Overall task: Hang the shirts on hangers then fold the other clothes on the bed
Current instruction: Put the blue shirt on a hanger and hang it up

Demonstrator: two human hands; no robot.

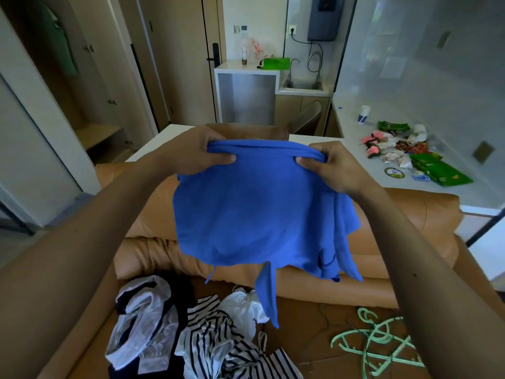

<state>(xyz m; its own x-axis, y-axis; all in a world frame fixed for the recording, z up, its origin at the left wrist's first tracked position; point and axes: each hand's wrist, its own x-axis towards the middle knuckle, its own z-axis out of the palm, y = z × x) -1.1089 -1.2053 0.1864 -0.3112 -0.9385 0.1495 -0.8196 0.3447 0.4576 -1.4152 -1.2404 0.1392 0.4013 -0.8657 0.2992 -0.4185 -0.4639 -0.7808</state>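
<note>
Head view: both hands are raised above the tan leather sofa, holding a blue garment by its bunched top edge. The left hand has its grip curled around one end, and the right hand pinches the other. The garment hangs free above the sofa seat. On the seat lie a striped top, a white-and-navy garment and, toward the sofa's right end, pale green hangers.

Blue shirt: soft matt cloth. Sofa: smooth tan leather, slight sheen. Hangers: green plastic.
</note>
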